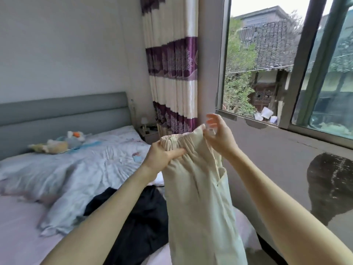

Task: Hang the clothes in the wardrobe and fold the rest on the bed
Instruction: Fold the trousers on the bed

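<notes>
The bed (23, 217) fills the lower left of the view, with a pale blue quilt (76, 169) crumpled across it and a dark garment (137, 213) lying on the sheet near the bottom, just under the arms. No wardrobe is visible here; ahead there are only the wall, a striped curtain (172, 60) and the window (267, 54).

The cream trousers (198, 197) are held up in the air above the bed edge, in front of the person. Their long axis runs nearly vertical: the elastic waistband (179, 137) is on top, and the legs hang straight down past the bottom of the picture. The waistband itself lies across, from left to right, between the two hands.

The left hand (162, 156) grips the left part of the waistband, with its fingers curled round the gathered cloth. The right hand (219, 136) is at the right end of the waistband. Its thumb side seems to pinch the edge, while the other fingers (212, 117) are spread and lifted above the cloth; this part is blurred, so I cannot tell if the hold is firm.

I judge that both hands are equally near to the waistband, and the bed surface lies below and to the left. To fold there, the hanging length must go down flat in that direction.
</notes>
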`<state>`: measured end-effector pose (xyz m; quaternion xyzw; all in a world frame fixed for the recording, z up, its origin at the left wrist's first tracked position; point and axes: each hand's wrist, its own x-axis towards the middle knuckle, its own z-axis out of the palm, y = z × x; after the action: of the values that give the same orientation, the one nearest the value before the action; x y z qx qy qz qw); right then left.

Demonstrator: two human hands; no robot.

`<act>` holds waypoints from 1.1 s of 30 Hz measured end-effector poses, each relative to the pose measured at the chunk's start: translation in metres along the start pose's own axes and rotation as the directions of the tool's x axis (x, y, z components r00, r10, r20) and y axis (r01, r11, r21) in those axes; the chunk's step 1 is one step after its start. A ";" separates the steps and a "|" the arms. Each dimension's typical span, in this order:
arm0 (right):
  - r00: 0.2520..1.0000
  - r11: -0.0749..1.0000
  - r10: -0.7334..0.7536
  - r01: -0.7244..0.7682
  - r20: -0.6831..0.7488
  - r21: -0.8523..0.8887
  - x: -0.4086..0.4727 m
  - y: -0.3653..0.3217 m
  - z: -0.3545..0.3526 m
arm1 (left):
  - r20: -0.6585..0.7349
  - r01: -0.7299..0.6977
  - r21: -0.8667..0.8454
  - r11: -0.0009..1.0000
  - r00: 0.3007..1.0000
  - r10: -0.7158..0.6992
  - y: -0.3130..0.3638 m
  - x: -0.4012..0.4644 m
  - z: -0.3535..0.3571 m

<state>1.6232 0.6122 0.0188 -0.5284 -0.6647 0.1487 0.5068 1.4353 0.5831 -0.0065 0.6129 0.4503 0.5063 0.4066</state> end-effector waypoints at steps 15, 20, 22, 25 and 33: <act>0.597 0.732 0.318 -0.648 0.737 0.208 -0.192 -0.122 0.409 | -0.619 0.342 0.267 0.901 0.777 -0.112 -0.170 -0.129 -0.390; 0.313 0.395 0.377 -0.906 0.872 0.154 -0.258 -0.135 0.530 | -0.624 0.507 0.386 0.770 0.759 -0.187 -0.255 -0.199 -0.481; 0.232 0.311 0.369 -0.943 0.900 0.115 -0.277 -0.135 0.566 | -0.613 0.538 0.469 0.700 0.769 -0.179 -0.286 -0.220 -0.496; 0.188 0.254 0.329 -0.961 0.925 0.105 -0.294 -0.129 0.601 | -0.544 0.527 0.612 0.589 0.822 -0.170 -0.331 -0.245 -0.496; 0.256 0.383 0.568 -0.923 0.783 0.024 -0.336 -0.050 0.601 | 0.148 0.033 0.781 0.624 0.961 -0.236 -0.393 -0.296 -0.422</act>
<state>1.0724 0.5087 -0.3841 -0.5471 -0.3808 0.7171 0.2034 0.9390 0.4195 -0.3910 0.7473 0.6163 0.1567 0.1930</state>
